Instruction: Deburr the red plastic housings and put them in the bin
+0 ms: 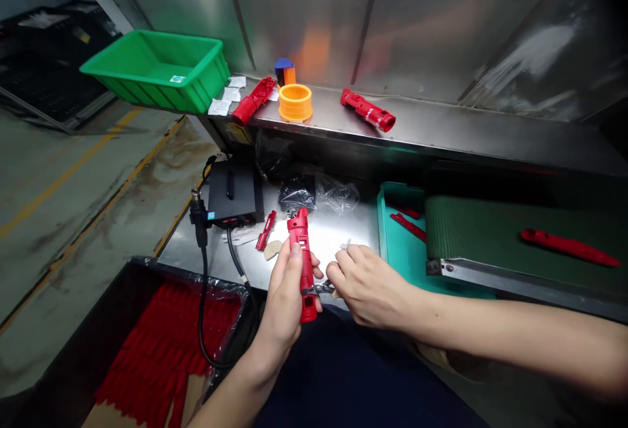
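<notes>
My left hand (284,290) is wrapped round a red plastic housing (301,251), held nearly upright above the metal bench with its open end toward me. In my right hand (366,281) is a small metal tool (321,288), gripped in closed fingers, its tip at the lower part of the housing. Something pale pokes out above the right fingers, too small to name. A smaller red part (266,230) and a beige piece (273,250) lie on the bench left of the housing.
A black box (233,189) with cables stands at left, above a bin of red parts (161,336). The shelf (324,110) bears a green crate (157,74), red housings and an orange ring (295,102). Right are a teal tray (387,225) and a green conveyor (481,231).
</notes>
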Demonstrator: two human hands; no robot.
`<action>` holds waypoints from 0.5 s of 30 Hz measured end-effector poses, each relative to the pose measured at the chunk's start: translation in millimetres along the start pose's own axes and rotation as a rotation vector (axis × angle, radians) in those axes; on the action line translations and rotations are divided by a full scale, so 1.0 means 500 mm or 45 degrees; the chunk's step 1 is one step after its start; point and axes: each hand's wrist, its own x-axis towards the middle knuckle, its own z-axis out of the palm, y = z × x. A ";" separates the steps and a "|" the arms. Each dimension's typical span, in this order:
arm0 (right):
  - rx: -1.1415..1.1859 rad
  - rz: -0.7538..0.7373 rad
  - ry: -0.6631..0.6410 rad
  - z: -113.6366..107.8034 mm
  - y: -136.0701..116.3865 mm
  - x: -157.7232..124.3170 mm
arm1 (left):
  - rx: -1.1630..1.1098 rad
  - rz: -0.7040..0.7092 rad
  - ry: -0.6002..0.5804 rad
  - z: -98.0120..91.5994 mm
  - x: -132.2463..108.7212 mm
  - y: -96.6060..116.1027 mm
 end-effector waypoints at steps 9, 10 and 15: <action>0.010 -0.073 -0.049 -0.004 -0.010 0.019 | 0.101 0.042 -0.020 -0.010 -0.011 0.008; 0.023 -0.075 -0.068 -0.002 -0.011 0.022 | 0.103 0.034 -0.019 -0.012 -0.010 0.007; 0.084 -0.081 -0.128 0.018 -0.021 0.031 | 0.163 0.010 -0.054 -0.024 0.001 -0.002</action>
